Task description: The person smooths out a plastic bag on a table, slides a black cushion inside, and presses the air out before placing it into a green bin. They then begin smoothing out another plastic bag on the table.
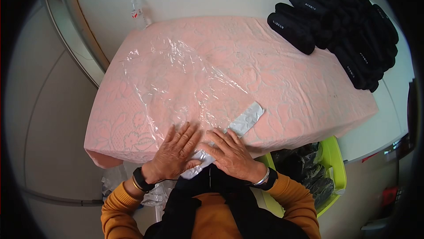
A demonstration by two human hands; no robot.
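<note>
A large clear plastic bag (pixel 170 80) lies spread over the table's near left part, crinkled and shiny. Along its near edge runs a silvery-white strip (pixel 246 118), slanting from lower left to upper right. My left hand (pixel 176 150) rests flat on the bag, fingers stretched forward, its thumb beside the strip's lower end. Just right of it, my right hand (pixel 229 152) lies palm down across the strip with fingers slightly bent and apart. The palms and whatever is under them are hidden.
A pink patterned cloth (pixel 282 93) covers the table. Several black padded items with white lettering (pixel 349 31) are piled at the back right. A bottle (pixel 138 14) stands at the back left. Below the right edge sits a lime-green bin (pixel 339 168) holding black items in clear plastic.
</note>
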